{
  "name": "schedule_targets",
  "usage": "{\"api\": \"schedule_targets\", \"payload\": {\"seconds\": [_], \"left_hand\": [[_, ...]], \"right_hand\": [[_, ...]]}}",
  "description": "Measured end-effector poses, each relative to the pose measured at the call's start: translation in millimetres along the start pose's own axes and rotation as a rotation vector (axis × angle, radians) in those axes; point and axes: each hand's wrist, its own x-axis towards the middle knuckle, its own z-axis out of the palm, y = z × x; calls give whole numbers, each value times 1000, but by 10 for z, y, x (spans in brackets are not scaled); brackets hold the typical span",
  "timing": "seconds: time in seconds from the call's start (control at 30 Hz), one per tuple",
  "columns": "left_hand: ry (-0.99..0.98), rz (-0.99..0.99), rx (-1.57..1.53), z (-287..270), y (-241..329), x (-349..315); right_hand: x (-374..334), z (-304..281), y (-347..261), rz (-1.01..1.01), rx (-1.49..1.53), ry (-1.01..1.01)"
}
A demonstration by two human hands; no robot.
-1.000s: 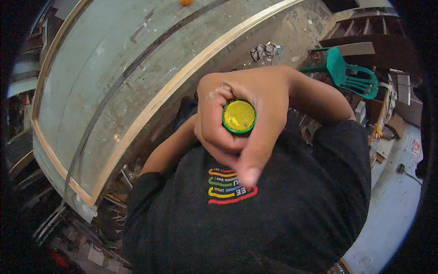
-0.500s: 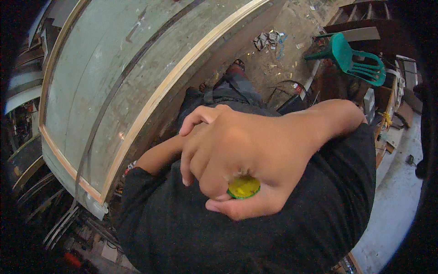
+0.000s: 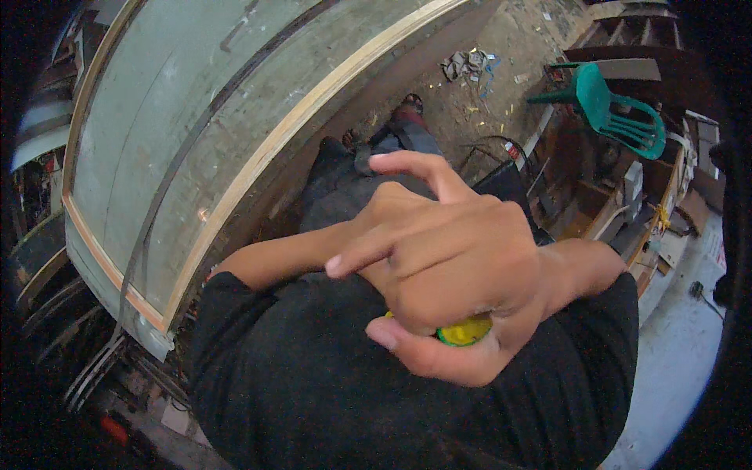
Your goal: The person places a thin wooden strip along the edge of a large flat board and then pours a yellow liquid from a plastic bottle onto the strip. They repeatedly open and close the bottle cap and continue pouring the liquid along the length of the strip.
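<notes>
In front of my black shirt, my right hand (image 3: 462, 270) is curled round a small round yellow thing with a green rim (image 3: 465, 331). Only part of its yellow face and green edge shows, between the thumb and the bent fingers; its kind cannot be told. Two fingers of this hand stick out to the left, over my left hand. The left hand (image 3: 384, 201) lies behind and mostly under the right one. Its fingers are hidden, so whether it also holds the yellow thing does not show.
To the left stands a large table with a greenish-grey top (image 3: 196, 86) and a pale wooden edge (image 3: 313, 113); a long dark strip (image 3: 184, 153) crosses it. A green plastic chair (image 3: 599, 110) lies tipped at the upper right, near wooden frames and boards. Litter (image 3: 466, 66) is scattered on the floor.
Both hands have shifted right across my chest. Fingers of my right hand have lifted and spread apart, and the yellow thing has moved right along with that hand.
</notes>
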Motion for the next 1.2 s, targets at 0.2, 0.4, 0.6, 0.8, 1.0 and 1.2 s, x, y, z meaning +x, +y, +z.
{"api": "schedule_targets", "payload": {"seconds": [0.2, 0.4, 0.6, 0.8, 1.0, 1.2], "left_hand": [[30, 60, 105, -6, 78, 35], [359, 419, 753, -23, 360, 9], [430, 668, 1430, -288, 593, -14], [468, 726, 1766, -521, 873, 41], [850, 558, 1997, -543, 1151, -226], [1549, 461, 2213, -1435, 1706, -2183]], "right_hand": [[29, -142, 134, 106, -6, 16], [-151, -137, 961, 188, 490, 504], [-550, 198, 1687, 959, 990, 630], [-424, 224, 2354, 778, 1419, 404], [116, -317, 2608, 492, 1358, 449], [84, -1267, 1918, 53, 1290, 588]]}}
